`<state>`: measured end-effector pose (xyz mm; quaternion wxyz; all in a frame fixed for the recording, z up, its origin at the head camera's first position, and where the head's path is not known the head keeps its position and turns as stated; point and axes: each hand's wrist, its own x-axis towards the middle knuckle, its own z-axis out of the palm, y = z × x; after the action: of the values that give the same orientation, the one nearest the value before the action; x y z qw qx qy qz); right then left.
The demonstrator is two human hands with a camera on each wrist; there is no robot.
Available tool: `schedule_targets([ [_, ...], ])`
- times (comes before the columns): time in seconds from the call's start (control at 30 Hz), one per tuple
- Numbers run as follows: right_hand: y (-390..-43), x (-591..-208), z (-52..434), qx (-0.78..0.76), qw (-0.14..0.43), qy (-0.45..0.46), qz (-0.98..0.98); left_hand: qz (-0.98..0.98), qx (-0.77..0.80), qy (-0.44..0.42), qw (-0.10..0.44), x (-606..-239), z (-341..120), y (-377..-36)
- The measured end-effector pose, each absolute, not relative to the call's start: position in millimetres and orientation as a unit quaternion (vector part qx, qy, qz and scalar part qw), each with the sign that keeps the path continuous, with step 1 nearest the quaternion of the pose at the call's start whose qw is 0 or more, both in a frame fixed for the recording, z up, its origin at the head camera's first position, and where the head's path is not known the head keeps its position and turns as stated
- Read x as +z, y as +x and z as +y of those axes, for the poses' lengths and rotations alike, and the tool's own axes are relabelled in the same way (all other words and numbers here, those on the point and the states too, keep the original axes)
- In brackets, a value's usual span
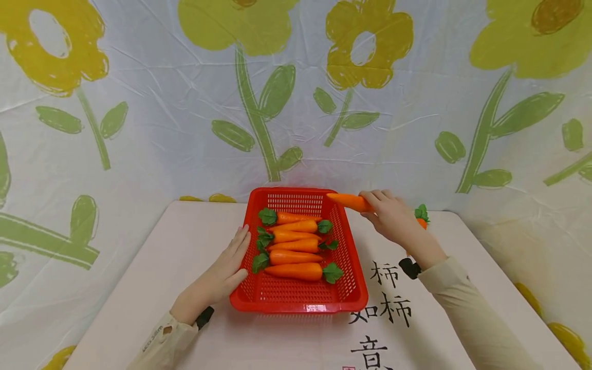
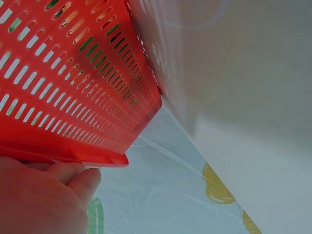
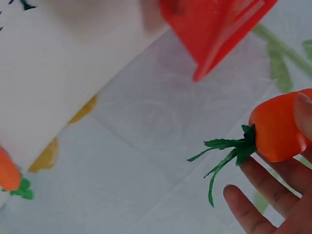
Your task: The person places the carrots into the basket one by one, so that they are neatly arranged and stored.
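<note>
Orange and smooth, the held carrot (image 1: 349, 201) sits in the right hand (image 1: 390, 216), whose fingers are curled round its thick end while the pointed tip juts out over the far right corner of the red basket (image 1: 353, 300). The right wrist view shows the carrot's blunt end (image 3: 278, 127) with its green leaf tuft pressed under a fingertip, the other fingers (image 3: 253, 209) spread loosely beneath it. The basket is a red plastic tray with slotted walls, standing at the middle of the tabletop (image 1: 152, 288), its far wall near the table's far edge. Inside it lie five carrots (image 1: 294, 248) side by side across its width, their leafy ends alternating left and right, filling the far half and leaving the near half of the floor bare. The left hand (image 1: 226, 270) rests flat against the basket's left wall, fingers straight and together, pointing toward the far edge; in the left wrist view the fingertips (image 2: 78, 178) touch the underside of the basket's rim (image 2: 68, 156). Just behind the right hand, near the far right corner of the tabletop, another carrot (image 1: 421, 217) lies with its green top showing. Black brush characters (image 1: 384, 308) are printed on the tabletop to the right of the basket, toward the near edge.
</note>
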<state>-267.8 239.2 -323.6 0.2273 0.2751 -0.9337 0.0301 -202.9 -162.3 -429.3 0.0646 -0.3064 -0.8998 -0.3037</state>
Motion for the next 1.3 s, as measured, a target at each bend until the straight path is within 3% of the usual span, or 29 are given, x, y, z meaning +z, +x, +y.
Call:
schedule_targets([
  [0.3, -243.1, -305.3, 195.2, -0.009, 0.187, 0.336, -0.923, -0.900, -0.303, -0.306, 0.067, -428.9, -162.8, -202.9],
  [0.67, -232.5, -315.8, 154.2, -0.038, 0.123, 0.387, -0.913, -0.902, -0.306, -0.299, 0.051, -429.5, -163.1, -203.6],
  [1.3, -220.4, -339.2, 125.4, -0.043, -0.064, 0.399, -0.914, -0.900, -0.306, -0.305, 0.061, -426.2, -162.2, -200.5],
])
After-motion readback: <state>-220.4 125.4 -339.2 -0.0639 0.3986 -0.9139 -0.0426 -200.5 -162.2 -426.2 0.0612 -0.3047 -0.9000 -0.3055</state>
